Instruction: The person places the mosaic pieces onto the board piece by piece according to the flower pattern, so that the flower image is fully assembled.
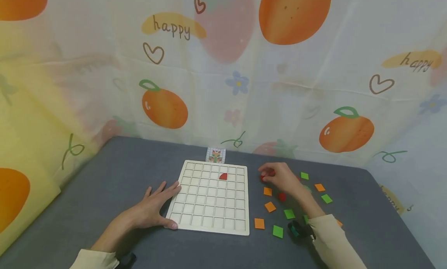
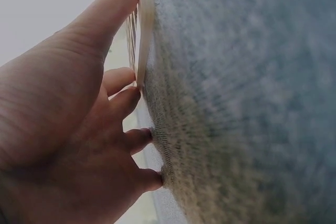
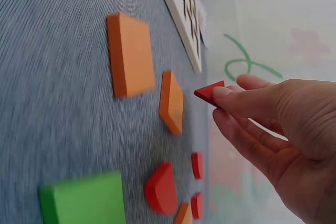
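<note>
A white gridded board (image 1: 208, 210) lies on the table, with one red quarter-round piece (image 1: 223, 176) in a cell of its upper right part. My left hand (image 1: 150, 210) rests spread along the board's left edge, thumb at the near corner and fingers farther up the side. To the right of the board, my right hand (image 1: 282, 178) pinches a small red piece (image 3: 209, 93) between thumb and fingertips, held just above the table. Its full outline is partly hidden by the fingers.
Loose pieces lie right of the board: several orange squares (image 1: 259, 223), several green squares (image 1: 278, 231) and a few red ones (image 1: 282, 196). A small patterned card (image 1: 215, 155) lies beyond the board's far edge. A printed curtain (image 1: 237, 113) hangs behind the grey table (image 1: 115, 176).
</note>
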Demonstrator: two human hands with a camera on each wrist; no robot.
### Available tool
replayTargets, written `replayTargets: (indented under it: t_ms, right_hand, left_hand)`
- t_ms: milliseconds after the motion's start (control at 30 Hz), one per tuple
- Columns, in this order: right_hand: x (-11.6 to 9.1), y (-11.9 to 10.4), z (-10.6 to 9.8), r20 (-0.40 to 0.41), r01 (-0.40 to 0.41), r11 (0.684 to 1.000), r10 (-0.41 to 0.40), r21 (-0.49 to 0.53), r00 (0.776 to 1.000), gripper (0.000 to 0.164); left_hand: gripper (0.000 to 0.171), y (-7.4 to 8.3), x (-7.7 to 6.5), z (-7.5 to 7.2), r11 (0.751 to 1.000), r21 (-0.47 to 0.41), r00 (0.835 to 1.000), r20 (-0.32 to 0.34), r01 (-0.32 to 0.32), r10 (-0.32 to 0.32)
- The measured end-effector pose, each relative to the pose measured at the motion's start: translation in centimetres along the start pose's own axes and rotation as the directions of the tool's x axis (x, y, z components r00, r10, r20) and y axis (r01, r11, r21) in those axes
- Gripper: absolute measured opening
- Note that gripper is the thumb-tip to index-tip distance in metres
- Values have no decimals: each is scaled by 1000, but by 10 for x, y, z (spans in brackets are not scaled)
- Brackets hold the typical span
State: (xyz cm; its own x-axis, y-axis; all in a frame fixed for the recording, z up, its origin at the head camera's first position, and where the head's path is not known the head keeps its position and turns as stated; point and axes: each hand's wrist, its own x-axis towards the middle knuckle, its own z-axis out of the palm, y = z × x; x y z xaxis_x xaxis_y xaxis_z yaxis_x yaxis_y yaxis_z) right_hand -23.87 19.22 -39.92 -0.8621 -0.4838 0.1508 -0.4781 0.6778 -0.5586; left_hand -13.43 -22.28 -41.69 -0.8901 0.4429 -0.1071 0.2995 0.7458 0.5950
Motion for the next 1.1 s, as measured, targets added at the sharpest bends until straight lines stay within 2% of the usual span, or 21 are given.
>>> replayTargets:
  t_ms: [500, 1100]
  right_hand:
    - [16, -16, 18, 2, 60, 998, -60, 34, 998, 23]
    - [38, -44, 36, 22, 114, 989, -117, 91, 993, 22]
  left_hand:
    - [115, 2, 2, -1, 999, 28, 999, 27, 19, -20]
    - [117, 1, 4, -1, 998, 51, 999, 25, 35, -36]
